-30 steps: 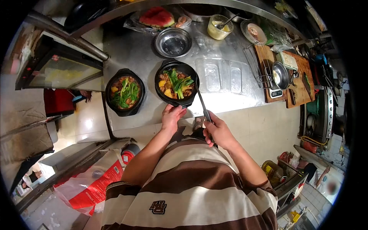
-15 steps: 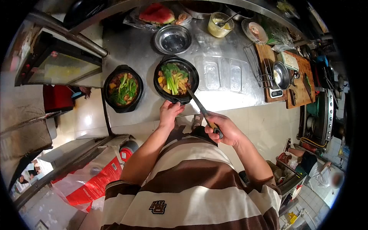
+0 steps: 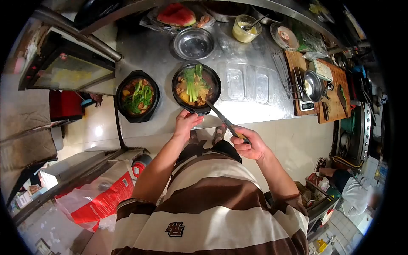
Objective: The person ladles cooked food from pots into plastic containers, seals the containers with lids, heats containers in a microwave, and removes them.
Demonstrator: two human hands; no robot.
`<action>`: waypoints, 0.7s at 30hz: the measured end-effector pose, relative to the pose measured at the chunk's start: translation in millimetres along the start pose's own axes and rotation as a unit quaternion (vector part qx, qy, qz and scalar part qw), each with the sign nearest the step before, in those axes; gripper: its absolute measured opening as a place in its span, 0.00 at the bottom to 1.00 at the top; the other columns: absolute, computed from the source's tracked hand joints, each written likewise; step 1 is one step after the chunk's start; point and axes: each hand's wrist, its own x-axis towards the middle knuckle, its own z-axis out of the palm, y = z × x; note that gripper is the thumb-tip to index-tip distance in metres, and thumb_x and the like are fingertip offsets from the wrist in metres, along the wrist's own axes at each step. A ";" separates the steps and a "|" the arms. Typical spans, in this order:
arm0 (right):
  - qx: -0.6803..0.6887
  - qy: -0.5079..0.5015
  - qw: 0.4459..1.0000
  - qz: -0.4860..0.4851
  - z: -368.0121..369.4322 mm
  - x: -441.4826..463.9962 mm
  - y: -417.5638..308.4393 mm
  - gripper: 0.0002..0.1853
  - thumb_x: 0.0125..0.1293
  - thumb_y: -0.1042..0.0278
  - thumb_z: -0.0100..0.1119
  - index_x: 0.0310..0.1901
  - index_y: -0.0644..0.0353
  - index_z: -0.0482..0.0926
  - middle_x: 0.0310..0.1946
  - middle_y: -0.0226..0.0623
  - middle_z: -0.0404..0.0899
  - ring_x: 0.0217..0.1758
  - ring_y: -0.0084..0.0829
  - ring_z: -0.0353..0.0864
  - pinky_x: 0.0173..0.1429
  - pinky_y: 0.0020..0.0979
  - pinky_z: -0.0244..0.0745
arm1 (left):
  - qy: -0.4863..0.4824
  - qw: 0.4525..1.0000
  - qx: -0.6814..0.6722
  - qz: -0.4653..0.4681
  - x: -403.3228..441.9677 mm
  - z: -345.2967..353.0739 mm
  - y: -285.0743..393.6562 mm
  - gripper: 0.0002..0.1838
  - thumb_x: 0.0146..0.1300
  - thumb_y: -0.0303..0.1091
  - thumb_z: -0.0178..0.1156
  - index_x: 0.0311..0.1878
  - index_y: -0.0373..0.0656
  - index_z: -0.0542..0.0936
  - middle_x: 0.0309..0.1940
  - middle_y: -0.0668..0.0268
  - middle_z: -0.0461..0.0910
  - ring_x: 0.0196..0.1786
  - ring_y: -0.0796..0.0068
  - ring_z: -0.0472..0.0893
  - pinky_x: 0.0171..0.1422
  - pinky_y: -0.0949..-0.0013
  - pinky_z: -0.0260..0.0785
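In front of me on the steel counter is a black pot [image 3: 196, 87] of meat, yellow chunks and green leaves. My left hand [image 3: 188, 122] is closed on the handle at its near rim. My right hand [image 3: 248, 143] is wrapped round the handle of a long dark utensil [image 3: 223, 119]; its tip dips into the food at the pot's near right side, so its end is hidden. A second black pot [image 3: 137, 96] with similar food and greens stands to the left, untouched.
A metal bowl [image 3: 193, 43] sits behind the pot, near watermelon [image 3: 176, 15] and a yellow-filled container [image 3: 246, 29]. Clear plastic trays [image 3: 234, 81] lie to the right, beside cutting boards [image 3: 335, 91] with a pan [image 3: 312, 85]. A person [image 3: 354, 196] is at the lower right.
The utensil's tip has moved from the pot's right rim down into the food, and the greens have shifted. My right hand has moved slightly right. The other person has come further into view.
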 end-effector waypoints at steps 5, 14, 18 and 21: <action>-0.023 0.028 0.999 -0.027 -1.3 -4.1 0.1 0.16 0.68 0.65 0.45 0.56 0.53 0.69 0.20 0.27 0.63 0.12 0.13 0.53 0.13 0.13 0.49 | 0.009 1.000 0.021 0.003 14.7 -10.8 -11.5 0.09 0.62 0.27 0.56 0.45 0.38 0.73 0.39 0.60 0.79 0.41 0.66 0.82 0.48 0.65 0.76; -0.027 0.027 0.999 -0.031 -2.2 -12.4 -4.4 0.08 0.68 0.62 0.47 0.45 0.52 0.71 0.21 0.26 0.65 0.12 0.13 0.56 0.13 0.13 0.50 | -0.152 0.970 0.122 -0.142 -11.5 57.3 -30.0 0.14 0.65 0.42 0.53 0.45 0.41 0.74 0.37 0.64 0.79 0.37 0.72 0.81 0.41 0.70 0.73; -0.027 0.048 0.998 -0.021 -3.2 -14.6 -11.4 0.07 0.68 0.60 0.48 0.38 0.53 0.69 0.21 0.26 0.65 0.12 0.13 0.57 0.13 0.14 0.51 | -0.138 0.969 0.148 -0.141 21.8 101.0 -37.0 0.23 0.63 0.53 0.54 0.46 0.40 0.74 0.35 0.64 0.79 0.35 0.72 0.79 0.40 0.72 0.70; -0.022 0.043 0.999 -0.012 0.0 -15.4 -16.5 0.08 0.68 0.60 0.48 0.36 0.54 0.68 0.20 0.25 0.65 0.13 0.13 0.57 0.13 0.14 0.51 | -0.078 0.989 0.030 -0.121 33.3 117.7 -38.9 0.26 0.61 0.55 0.55 0.43 0.37 0.74 0.33 0.62 0.78 0.34 0.72 0.78 0.38 0.73 0.68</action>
